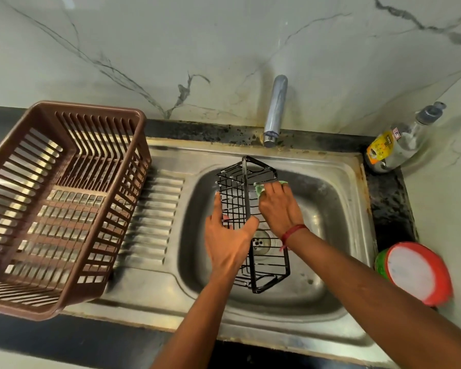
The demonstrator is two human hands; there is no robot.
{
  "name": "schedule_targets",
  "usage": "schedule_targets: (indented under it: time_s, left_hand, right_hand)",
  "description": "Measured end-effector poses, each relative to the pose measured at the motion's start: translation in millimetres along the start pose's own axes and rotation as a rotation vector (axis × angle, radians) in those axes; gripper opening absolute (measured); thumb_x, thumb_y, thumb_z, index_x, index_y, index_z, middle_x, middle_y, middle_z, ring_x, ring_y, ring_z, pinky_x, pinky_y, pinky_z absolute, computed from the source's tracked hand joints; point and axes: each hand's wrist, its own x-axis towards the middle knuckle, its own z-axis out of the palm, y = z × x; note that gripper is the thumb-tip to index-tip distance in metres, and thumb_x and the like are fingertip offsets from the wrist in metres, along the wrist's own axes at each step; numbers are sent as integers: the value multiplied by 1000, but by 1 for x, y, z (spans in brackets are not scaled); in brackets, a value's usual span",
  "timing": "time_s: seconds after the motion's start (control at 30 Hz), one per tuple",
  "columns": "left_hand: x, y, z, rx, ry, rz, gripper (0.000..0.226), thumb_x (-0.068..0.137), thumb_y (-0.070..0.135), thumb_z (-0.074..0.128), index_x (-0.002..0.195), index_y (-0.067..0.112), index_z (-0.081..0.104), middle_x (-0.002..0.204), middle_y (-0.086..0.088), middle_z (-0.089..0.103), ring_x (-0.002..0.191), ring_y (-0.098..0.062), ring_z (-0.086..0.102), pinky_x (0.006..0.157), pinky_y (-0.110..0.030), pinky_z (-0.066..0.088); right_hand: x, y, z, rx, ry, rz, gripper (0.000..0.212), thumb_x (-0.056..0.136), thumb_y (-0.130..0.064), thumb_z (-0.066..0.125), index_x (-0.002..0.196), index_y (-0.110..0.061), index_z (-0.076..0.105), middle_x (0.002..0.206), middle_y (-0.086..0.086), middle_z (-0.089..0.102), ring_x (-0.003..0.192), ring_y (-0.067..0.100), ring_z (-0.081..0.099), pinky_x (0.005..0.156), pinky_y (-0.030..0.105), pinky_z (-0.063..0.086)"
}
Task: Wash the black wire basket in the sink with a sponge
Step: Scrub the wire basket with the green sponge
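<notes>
sink drainboard (155, 209) bears brown crate (96, 107); counter (389, 203) bears bottle (399, 145), tub (415, 272).

Brown rack (61, 203) blocks the left; tap (275, 110) overhangs the sink (330, 235) rear.

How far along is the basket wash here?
Midway. Done: suds on the far wires of the black wire basket. In hand: the left hand holds it in the sink; the right hand presses the sponge on it. Left: likely near end and rinsing; tap looks off.

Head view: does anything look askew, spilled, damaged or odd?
Only wear: rust-coloured staining runs along the right rim of the sink, and dark grime speckles the counter behind the faucet. The black wire basket looks undamaged.
</notes>
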Motion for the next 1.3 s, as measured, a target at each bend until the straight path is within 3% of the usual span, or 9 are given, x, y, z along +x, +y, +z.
schedule_targets:
  time_s: [0.2,0.37,0.5,0.63,0.7,0.8,0.93,1.1,1.3]
  left_hand:
    - [2,5,6,-34,15,-4,115,49,65,59,160,44,33,147,0,52,126,-12,50,113,-44,44]
    - [5,2,5,-65,44,-10,114,51,62,60,160,39,34,153,-2,50,134,-17,50,117,-46,41]
    - [8,3,7,-41,65,-19,110,57,59,63,161,39,33,147,-1,52,132,-20,51,116,-46,41]
    - [10,-2,6,-54,74,-22,106,61,52,66,161,39,33,129,7,47,117,-9,45,107,-32,38]
    - [13,-6,4,-72,81,-26,105,63,52,66,161,39,32,137,5,49,119,-8,43,106,-33,37]
    - [17,-7,4,-103,104,-19,104,65,52,65,162,38,30,153,-2,47,127,-10,43,114,-43,39]
    - [22,-5,6,-80,109,1,104,63,49,66,161,36,34,125,11,44,116,-5,41,103,-29,35]
    - [20,-12,7,-77,125,-8,104,63,50,66,161,37,34,136,4,51,115,-5,40,101,-30,34]
    - [18,-8,10,-72,130,8,104,63,49,66,161,37,34,115,15,40,108,-6,43,97,-30,35]
  right_hand:
    - [-12,-17,8,95,-38,-94,29,87,-5,50,113,-12,60,117,9,49,107,25,46,91,37,44]
    - [-22,-13,8,59,-11,-130,24,89,-11,48,108,-11,63,112,7,51,103,25,47,87,37,43]
    - [-25,-12,0,72,-18,-65,26,90,-8,46,111,-8,60,113,9,50,105,26,46,89,38,42]
    - [-34,-19,3,78,-80,-272,28,90,-12,46,113,-13,63,118,7,50,106,25,45,88,38,43]
    - [-38,-17,4,53,-92,-339,28,90,-13,47,113,-12,62,123,9,49,111,26,45,92,39,42]
    - [-37,-13,0,85,-69,-221,28,88,-11,49,112,-12,62,121,9,51,109,26,47,90,38,43]
    - [-37,-17,-3,90,-115,-270,28,90,-13,48,113,-14,63,122,8,50,110,26,48,90,38,43]
    - [-39,-8,-6,20,-121,-434,26,92,-14,47,112,-14,64,121,8,51,107,26,48,84,37,43]
    - [-47,0,-10,-41,-153,-509,22,89,-10,51,104,-14,67,111,8,55,98,27,50,78,37,47]
